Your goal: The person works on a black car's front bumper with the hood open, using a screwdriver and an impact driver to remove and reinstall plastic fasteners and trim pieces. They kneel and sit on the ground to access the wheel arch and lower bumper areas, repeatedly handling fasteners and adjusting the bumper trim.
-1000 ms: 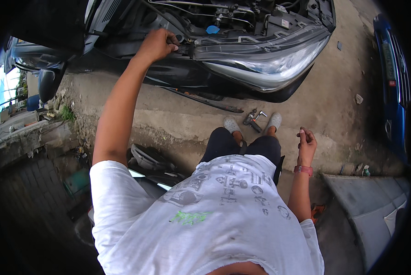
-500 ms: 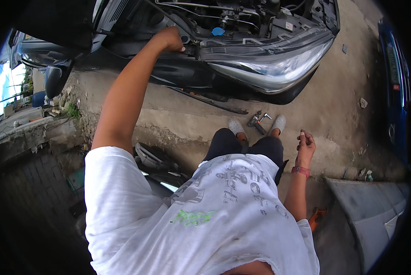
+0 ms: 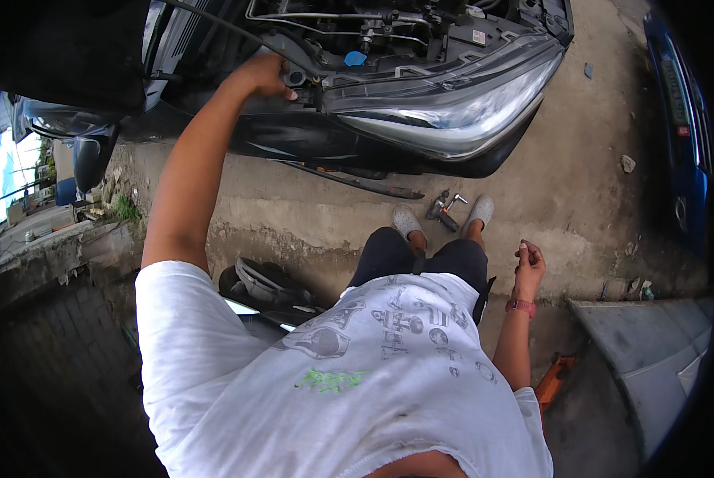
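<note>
Under the left hand point(image 3: 261, 76), thumb apart, grip impossible to tell, is the already opened engine bay point(image 3: 309, 57); to this hand's right, the headlamp point(image 3: 464, 115) seems fitted, remaining work unclear. Well apart, the right hand point(image 3: 529, 267) hangs half-curled, pinch unclear.

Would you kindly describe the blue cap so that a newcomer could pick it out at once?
Find the black car at the top of the picture, with its engine bay exposed. Just above the upper edge of its headlight, to the right of the left hand, sits the cap. Its bright blue sets it apart from the black and grey around it.
</note>
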`<state>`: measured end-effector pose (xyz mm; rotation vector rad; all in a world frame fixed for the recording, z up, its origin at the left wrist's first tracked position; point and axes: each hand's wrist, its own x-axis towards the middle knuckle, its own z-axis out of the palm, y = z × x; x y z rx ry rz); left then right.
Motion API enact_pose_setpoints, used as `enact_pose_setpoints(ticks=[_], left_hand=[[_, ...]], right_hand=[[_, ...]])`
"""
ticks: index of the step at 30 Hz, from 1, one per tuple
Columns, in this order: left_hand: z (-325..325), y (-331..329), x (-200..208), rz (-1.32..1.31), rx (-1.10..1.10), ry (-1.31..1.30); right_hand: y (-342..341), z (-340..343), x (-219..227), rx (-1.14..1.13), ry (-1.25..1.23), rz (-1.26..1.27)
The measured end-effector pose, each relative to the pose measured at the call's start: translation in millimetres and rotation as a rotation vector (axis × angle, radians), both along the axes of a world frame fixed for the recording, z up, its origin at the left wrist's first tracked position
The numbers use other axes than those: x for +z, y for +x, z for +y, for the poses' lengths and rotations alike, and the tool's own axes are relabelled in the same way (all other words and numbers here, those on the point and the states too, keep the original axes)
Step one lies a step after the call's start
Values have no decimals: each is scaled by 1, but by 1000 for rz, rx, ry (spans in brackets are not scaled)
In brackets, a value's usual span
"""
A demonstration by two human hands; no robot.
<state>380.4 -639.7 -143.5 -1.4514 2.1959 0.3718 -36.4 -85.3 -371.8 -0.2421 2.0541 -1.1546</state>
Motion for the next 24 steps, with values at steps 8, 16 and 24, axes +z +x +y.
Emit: enact_pose_setpoints(ticks=[8,16,24], left_hand=[[-25,6,-11,-14,-72,140],[-30,-3,-11,-116,-116,117],[-22,1,-12,-78,-406,82]], right_hand=[[-10,5,9,26,72,50],[-14,-12,24,20,65,68],[-4,-13,29,5,126,59]])
